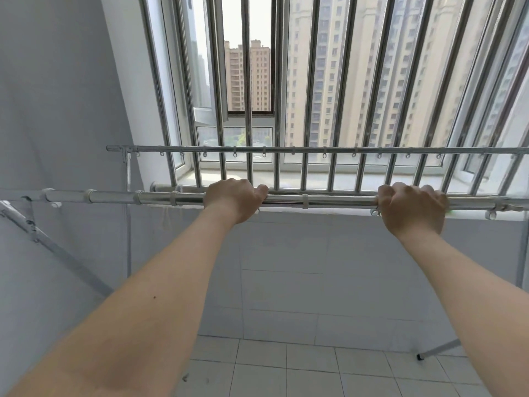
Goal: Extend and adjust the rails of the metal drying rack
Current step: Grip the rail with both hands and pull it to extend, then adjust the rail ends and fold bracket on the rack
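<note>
Both hands are clenching the near rail (315,200) — left hand (233,199) at nine o'clock, right hand (410,206) at three — while the far rail (286,149) is running parallel at twelve.

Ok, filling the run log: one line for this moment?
hands: left hand and right hand both gripping near rail | far rail: untouched

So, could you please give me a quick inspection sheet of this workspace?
Surface: pale tiled floor, bare where visible.
Job's things: near rail horizontal, with white clips; far rail parallel behind it, with small hanging rings.
Clutter: nothing seen.
Hands: left hand and right hand both closed over the near rail.
Cables: nothing seen.
Surroundings: barred window, sill, white wall, high-rise buildings outside.
</note>
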A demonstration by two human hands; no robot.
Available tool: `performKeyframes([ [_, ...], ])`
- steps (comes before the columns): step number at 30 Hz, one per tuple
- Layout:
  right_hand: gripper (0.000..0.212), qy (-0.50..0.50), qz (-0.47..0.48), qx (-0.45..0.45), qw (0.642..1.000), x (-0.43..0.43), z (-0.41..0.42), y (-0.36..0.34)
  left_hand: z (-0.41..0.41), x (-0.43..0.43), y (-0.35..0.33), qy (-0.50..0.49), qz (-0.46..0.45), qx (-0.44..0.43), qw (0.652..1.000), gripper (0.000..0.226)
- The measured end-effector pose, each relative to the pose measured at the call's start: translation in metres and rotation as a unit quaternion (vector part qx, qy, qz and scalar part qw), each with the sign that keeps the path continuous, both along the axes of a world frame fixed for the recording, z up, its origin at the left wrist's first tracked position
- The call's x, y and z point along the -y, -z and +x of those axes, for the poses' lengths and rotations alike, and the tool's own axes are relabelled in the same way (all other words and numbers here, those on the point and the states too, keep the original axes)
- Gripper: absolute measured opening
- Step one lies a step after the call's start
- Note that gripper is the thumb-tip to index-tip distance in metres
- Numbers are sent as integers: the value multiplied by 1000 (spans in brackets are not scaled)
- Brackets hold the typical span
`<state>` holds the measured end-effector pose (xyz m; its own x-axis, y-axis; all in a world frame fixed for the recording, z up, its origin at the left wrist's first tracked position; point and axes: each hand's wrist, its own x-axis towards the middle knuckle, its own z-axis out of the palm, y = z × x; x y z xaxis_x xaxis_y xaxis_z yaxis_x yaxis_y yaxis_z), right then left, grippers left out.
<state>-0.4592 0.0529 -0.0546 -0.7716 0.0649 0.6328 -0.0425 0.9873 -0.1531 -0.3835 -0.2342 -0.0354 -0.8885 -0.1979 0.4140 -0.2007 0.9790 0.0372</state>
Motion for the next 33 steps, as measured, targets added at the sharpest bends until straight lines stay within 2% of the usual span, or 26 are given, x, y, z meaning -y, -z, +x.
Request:
performKeyframes([
  [8, 50, -4, 0, 22, 1000, 0, -8, -5, -10, 1, -2, -2, 5, 7, 1000, 57],
  [16, 49, -9, -9, 2, 1000, 2, -16, -2, -17, 1, -3, -10, 9, 3, 1000, 55],
  [20, 49, -8, 0, 37, 999, 4, -12, -10, -14, 4, -4, -13, 20, 20, 1000, 56],
  [22, 48, -16, 1, 59, 998, 8, -9, -17, -10, 6, -7, 15, 32, 30, 999, 58],
  [26, 41, -103, -8, 33, 994, 39, 4, -34, 8, 16, -21, 60, 61, -16, 996, 52],
  [33, 27, -327, -33, 26, 944, 171, 45, -49, 73, 91, -30, -8, 40, -112, 993, 38],
])
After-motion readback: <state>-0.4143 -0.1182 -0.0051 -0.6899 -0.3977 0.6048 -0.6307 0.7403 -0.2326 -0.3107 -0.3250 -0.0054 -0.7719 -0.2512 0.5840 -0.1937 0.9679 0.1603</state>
